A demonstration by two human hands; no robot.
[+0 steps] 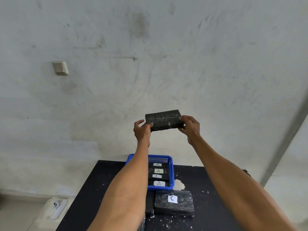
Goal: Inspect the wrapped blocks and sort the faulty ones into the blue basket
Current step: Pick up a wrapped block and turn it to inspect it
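While four A-labelled blocks (pixel 158 174) already fill the blue basket (pixel 172 174), the left hand (pixel 142 130) and right hand (pixel 190 128) grip a wrapped block (pixel 164 120) aloft at its ends; the C-labelled block (pixel 174 203) waits on the table (pixel 216 189).

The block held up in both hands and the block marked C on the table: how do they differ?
The held block is lifted in front of the wall, gripped at its ends by the left hand and right hand; the C block lies flat on the black table, untouched. The C block shows a white paper label; the held block's visible face shows none, only pale streaks. Both are dark, wrapped, rectangular blocks.
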